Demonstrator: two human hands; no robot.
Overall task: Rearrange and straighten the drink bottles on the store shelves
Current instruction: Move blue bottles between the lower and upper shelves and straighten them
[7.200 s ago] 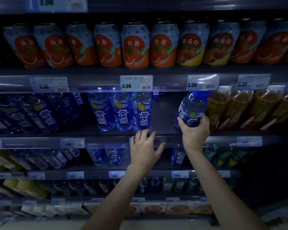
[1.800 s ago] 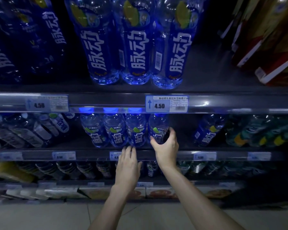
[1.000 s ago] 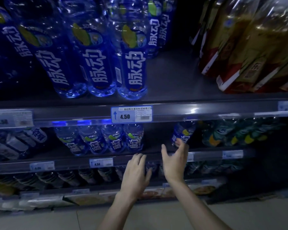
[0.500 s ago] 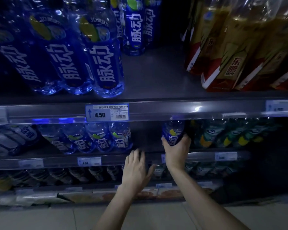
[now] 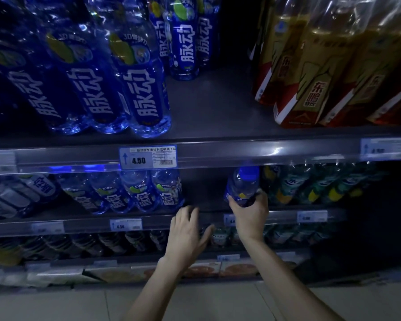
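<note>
Head view: the right hand (image 5: 250, 214) wraps the lower body of a blue bottle (image 5: 242, 186), fingers curled round its far side and thumb on the near side. The bottle is clear ribbed plastic with a glossy blue label and a rounded blue cap; it sits at the front of the middle shelf (image 5: 208, 218), tilted a little, its base hidden by the hand. Just right of that hand stand green-labelled bottles (image 5: 294, 186), dim and blurred. To its left is a bare gap of dark shelf, then a row of four matching blue bottles (image 5: 146, 193). The left hand (image 5: 185, 235) is open, fingers spread loosely, palm down near the shelf's metal front rail; whether it touches the rail is unclear. Above both hands, the upper shelf (image 5: 218, 112), a smooth grey metal deck, carries larger blue bottles (image 5: 125, 84) up and to the left and amber tea bottles (image 5: 322, 66) with red-and-white labels up and to the right. A price tag (image 5: 148, 157) reading 4.50 is clipped to its rail.
</note>
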